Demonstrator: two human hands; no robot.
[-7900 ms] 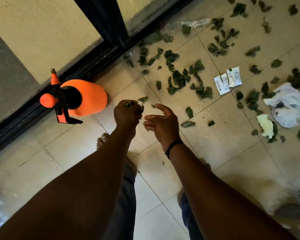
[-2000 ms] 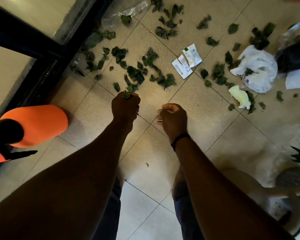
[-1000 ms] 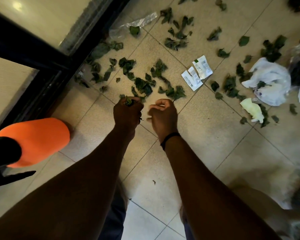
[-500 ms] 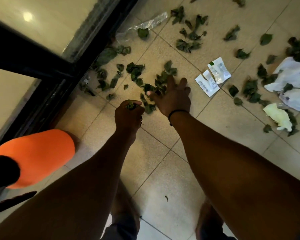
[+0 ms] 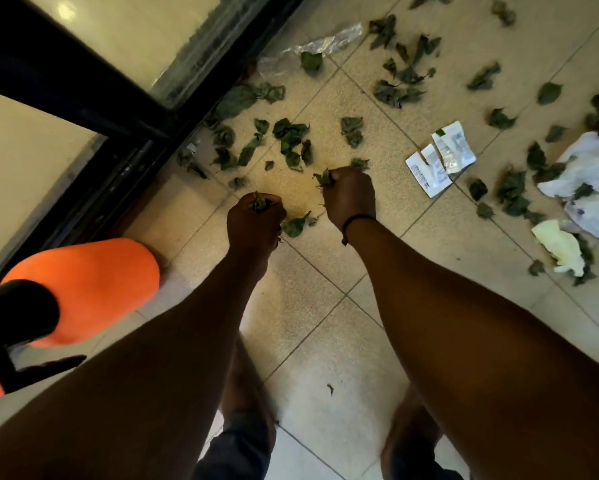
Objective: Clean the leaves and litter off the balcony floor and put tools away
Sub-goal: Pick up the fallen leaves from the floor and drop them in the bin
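Observation:
Dark green leaves (image 5: 291, 138) lie scattered over the beige tiled floor (image 5: 312, 306), thickest near the door track. My left hand (image 5: 255, 221) is a fist gripping a bunch of leaves that pokes out at the top. My right hand (image 5: 348, 197) is also closed, gripping leaves that stick out on its left side. One leaf (image 5: 296, 225) lies on the tile between the two hands. An orange spray bottle (image 5: 83, 289) with a black pump head lies on its side at the left.
White sachet wrappers (image 5: 440, 157) lie right of my hands. Crumpled white plastic (image 5: 592, 181) and a pale yellow scrap (image 5: 557, 245) sit at the right edge. A clear wrapper (image 5: 322, 45) lies by the black sliding-door frame (image 5: 118, 109). My bare feet stand below.
My right hand, spread flat over the leaf pile half a second ago, has closed on leaves and pulled back beside the left fist. The left hand keeps its bunch.

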